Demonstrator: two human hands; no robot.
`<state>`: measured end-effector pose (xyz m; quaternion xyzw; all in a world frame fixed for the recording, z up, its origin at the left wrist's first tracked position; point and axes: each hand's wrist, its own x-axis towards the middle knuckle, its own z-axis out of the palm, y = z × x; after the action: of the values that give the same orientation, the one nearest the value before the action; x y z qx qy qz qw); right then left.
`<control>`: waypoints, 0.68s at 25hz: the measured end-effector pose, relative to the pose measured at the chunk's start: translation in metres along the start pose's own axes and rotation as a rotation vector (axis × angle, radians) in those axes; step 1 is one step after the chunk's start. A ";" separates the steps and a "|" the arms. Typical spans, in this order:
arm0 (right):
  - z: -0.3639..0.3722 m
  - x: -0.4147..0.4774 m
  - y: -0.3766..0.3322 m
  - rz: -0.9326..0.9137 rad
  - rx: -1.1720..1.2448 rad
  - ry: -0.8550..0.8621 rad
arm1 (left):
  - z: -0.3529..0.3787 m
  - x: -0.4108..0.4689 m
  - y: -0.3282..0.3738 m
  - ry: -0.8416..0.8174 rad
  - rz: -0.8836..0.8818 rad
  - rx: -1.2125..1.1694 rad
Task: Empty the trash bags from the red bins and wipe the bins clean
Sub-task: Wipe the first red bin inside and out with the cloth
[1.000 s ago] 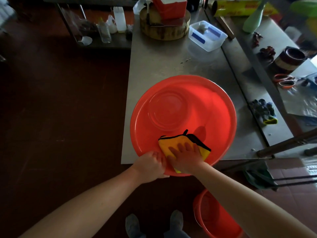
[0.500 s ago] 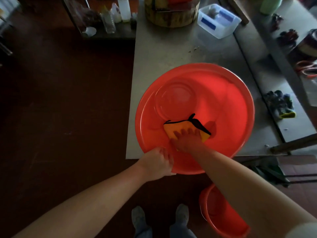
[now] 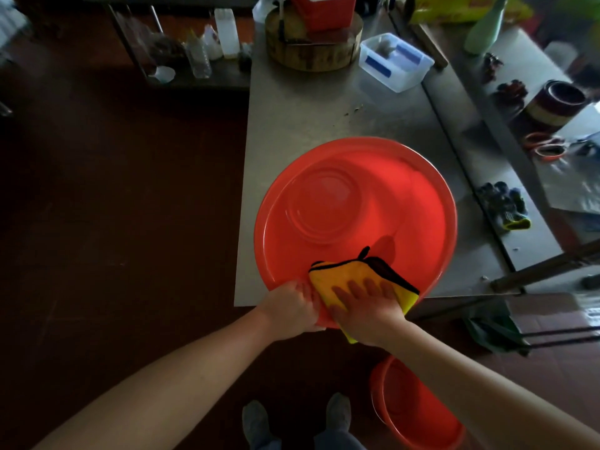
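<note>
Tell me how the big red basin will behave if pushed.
Probably light and slides easily: thin plastic red basin on smooth steel table. It could tip, since its near rim overhangs the edge; the left hand grips it there.

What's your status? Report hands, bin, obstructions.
Left hand grips red bin at near rim. Right hand presses yellow cloth flat on inner wall. Bin on steel table, no bag inside. Nothing blocking.

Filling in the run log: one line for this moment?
left hand grips red bin rim; right hand presses yellow cloth over near rim; second bin on floor
</note>
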<state>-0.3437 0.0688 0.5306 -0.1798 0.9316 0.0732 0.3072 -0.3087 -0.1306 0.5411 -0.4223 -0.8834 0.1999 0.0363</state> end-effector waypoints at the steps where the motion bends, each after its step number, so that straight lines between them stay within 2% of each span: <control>1: -0.001 0.008 -0.002 0.004 0.003 0.004 | 0.000 0.000 0.000 0.003 -0.018 -0.008; 7: -0.010 0.083 -0.003 -0.027 -0.013 0.045 | 0.006 0.004 0.009 0.012 -0.052 -0.062; 12: -0.028 0.134 -0.007 0.030 0.017 -0.062 | 0.004 0.008 0.008 -0.006 -0.090 -0.078; 14: -0.038 0.138 -0.012 0.044 0.067 -0.076 | 0.002 0.008 0.003 -0.017 -0.108 -0.080; 17: -0.053 0.122 -0.011 0.066 0.119 -0.187 | -0.008 0.009 -0.003 -0.063 -0.104 -0.106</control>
<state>-0.4589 0.0103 0.4997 -0.1226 0.9071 0.0441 0.4002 -0.3147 -0.1231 0.5484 -0.3705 -0.9143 0.1638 -0.0035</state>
